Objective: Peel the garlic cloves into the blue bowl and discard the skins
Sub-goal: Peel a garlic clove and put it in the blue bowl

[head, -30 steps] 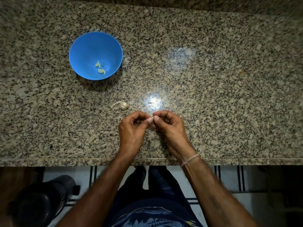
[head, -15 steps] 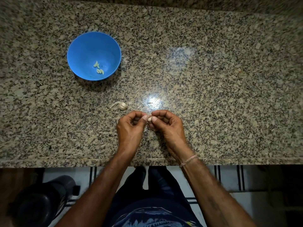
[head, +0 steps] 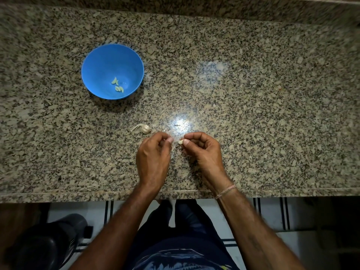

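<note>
The clove (head: pixel 180 142) sits pinched in my right hand (head: pixel 202 151), just above the surface (head: pixel 253 114). My left hand (head: pixel 153 154) has a narrow grip on what looks like a shred of skin (head: pixel 172 150). I judge the peeling nearly done. Next the clove goes over to the blue bowl (head: pixel 93 61), well apart on the left, with the peeled cloves (head: pixel 117 85); the garlic head (head: pixel 145 129) waits nearby.

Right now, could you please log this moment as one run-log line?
right hand: pinches pale garlic clove | left hand: pinches papery skin | blue plastic bowl: peeled cloves inside
</note>
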The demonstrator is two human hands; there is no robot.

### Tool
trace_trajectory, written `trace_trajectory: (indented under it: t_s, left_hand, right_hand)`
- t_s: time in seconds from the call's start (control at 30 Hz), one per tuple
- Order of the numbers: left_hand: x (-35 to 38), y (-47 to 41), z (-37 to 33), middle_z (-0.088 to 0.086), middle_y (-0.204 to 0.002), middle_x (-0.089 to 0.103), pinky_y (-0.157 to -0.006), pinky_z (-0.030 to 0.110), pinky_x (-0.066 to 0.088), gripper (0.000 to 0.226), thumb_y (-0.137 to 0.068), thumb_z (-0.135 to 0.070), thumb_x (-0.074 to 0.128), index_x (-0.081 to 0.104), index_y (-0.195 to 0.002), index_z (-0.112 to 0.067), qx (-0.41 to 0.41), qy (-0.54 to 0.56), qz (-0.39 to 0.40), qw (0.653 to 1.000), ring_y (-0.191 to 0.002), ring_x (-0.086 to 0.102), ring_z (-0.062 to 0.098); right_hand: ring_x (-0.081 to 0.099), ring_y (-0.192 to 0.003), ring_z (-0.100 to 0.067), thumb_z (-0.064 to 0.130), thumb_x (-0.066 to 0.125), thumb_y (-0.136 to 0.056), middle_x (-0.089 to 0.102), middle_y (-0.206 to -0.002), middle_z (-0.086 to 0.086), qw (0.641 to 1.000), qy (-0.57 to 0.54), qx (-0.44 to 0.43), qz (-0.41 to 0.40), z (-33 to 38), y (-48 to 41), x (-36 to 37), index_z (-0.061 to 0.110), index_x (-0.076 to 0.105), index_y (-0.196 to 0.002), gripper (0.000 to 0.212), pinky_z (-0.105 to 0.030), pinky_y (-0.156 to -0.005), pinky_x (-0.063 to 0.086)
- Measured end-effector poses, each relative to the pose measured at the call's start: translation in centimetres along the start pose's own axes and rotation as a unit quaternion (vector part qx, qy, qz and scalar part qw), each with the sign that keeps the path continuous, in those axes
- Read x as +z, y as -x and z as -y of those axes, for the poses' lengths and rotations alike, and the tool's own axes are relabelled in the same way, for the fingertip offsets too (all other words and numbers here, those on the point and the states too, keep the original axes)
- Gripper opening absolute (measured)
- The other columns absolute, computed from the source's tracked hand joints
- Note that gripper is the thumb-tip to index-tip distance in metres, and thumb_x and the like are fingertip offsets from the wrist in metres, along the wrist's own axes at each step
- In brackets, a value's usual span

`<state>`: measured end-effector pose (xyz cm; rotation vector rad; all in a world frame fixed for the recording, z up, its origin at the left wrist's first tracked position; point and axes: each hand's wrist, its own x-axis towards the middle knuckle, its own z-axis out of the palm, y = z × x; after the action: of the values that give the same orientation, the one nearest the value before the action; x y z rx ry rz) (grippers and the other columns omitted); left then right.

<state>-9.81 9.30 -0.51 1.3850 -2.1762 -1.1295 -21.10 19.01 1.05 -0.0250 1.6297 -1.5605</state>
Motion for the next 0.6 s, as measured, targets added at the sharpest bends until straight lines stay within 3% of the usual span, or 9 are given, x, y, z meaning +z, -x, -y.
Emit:
trace_trajectory:
  t_s: [0.07,0.13,0.23,0.33,0.4,0.5,0.6]
  left_hand:
    - [-0.2,0.1,0.2,-0.007,-0.119,0.069,-0.079,0.009,0.046,0.022,-0.103,-0.013,0.059,0.071,-0.116,-0.026,0.019,-0.006,0.009,1.000,-0.109,0.063,0.010]
    - [-0.6,0.3,0.1,-0.011,-0.139,0.060,-0.087,0.007,0.039,0.028,-0.102,-0.015,0.062,0.068,-0.127,-0.026,0.044,-0.001,0.018,0.999,-0.127,0.049,0.005]
    - [-1.3,0.7,0.0,-0.016,-0.122,0.065,-0.084,0.018,0.042,0.025,-0.096,-0.039,0.069,0.071,-0.120,-0.030,0.062,0.010,0.023,0.998,-0.117,0.052,0.006]
    - [-1.8,1.3,0.4,-0.016,-0.104,0.069,-0.080,0.035,0.055,0.012,-0.095,-0.034,0.071,0.073,-0.105,-0.027,0.067,0.020,-0.001,0.998,-0.101,0.062,0.009]
    - [-2.2,1.2,1.2,-0.014,-0.101,0.069,-0.074,0.038,0.058,0.007,-0.097,-0.029,0.070,0.071,-0.103,-0.027,0.047,0.022,-0.007,0.999,-0.095,0.064,0.010]
    - [-3.8,0.1,3.4,-0.009,-0.105,0.070,-0.069,0.033,0.059,0.006,-0.098,-0.027,0.069,0.069,-0.103,-0.030,-0.001,0.027,-0.050,0.998,-0.093,0.068,0.012]
    - [-6.3,-1.6,6.4,-0.006,-0.109,0.069,-0.070,0.024,0.053,0.016,-0.095,-0.019,0.071,0.068,-0.107,-0.029,-0.048,0.004,-0.098,0.994,-0.096,0.067,0.014]
  right_hand:
    - [0.074,-0.099,-0.019,0.002,0.076,-0.091,0.077,-0.107,-0.011,1.000,0.016,-0.004,0.004,0.1,0.1,0.2,0.004,0.072,-0.108,0.018,-0.023,-0.081,0.059]
    - [0.074,-0.099,-0.020,0.004,0.077,-0.091,0.077,-0.108,-0.012,1.000,0.019,-0.005,0.008,0.2,0.1,0.5,0.003,0.072,-0.108,0.018,-0.023,-0.080,0.058]
    - [0.075,-0.099,-0.024,0.006,0.077,-0.091,0.077,-0.104,-0.014,1.000,0.007,0.006,0.021,0.3,0.4,1.4,0.001,0.071,-0.107,0.018,-0.027,-0.084,0.060]
    - [0.076,-0.094,-0.021,0.003,0.074,-0.092,0.079,-0.097,-0.009,0.999,-0.009,0.019,0.039,0.2,0.9,2.4,0.002,0.072,-0.105,0.013,-0.027,-0.082,0.061]
    - [0.076,-0.100,-0.019,0.001,0.069,-0.095,0.079,-0.104,-0.008,0.998,-0.009,0.016,0.058,0.0,1.3,2.8,0.003,0.073,-0.108,0.014,-0.028,-0.086,0.062]
    - [0.071,-0.107,-0.010,0.008,0.072,-0.095,0.073,-0.118,0.002,0.985,0.155,-0.072,0.018,-1.0,1.2,2.4,0.016,0.072,-0.119,0.024,-0.022,-0.089,0.060]
    - [0.061,-0.104,-0.010,0.014,0.078,-0.091,0.055,-0.125,0.006,0.894,0.399,-0.200,-0.041,-2.6,0.8,0.8,0.017,0.062,-0.136,0.048,-0.015,-0.087,0.055]
